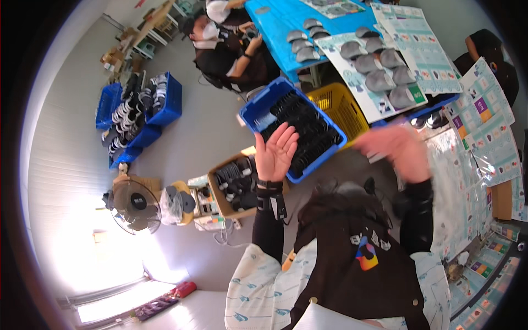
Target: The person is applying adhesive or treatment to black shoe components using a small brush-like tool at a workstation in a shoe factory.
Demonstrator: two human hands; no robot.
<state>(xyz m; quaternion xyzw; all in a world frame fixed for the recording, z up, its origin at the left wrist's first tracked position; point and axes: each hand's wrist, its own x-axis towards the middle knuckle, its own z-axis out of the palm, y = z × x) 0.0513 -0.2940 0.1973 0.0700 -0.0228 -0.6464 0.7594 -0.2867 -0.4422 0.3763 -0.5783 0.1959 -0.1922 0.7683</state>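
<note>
Far left, can spot blue bins (168,107) loaded with black and whitish curved stuff, plus a round fan (142,201) nearer in. Next along, a cardboard box (217,197) full of dark pieces. Up top, a co-worker (234,60) in black, right by a blue table (272,25). Then get to the left hand (278,154), palm toward the camera, with fingers slightly spread and the thumb stuck out sideways. Directly beyond in view, a blue crate (266,99) packed with rows of black parts (311,132); can't tell touching from just hovering, tbh. Snug beside that, a yellow crate (330,102). Keep going right for a white sheet (374,107) with grey caps (379,81) on it. Below that in view, the right hand (404,151), pointing left and super blurry, so can't tell pinching from spread. Also a pale scrap (377,158) by the fingers, can't say gripped or not. Far right, finish on a bunch of printed sheets (487,121), partly overlapping.
</note>
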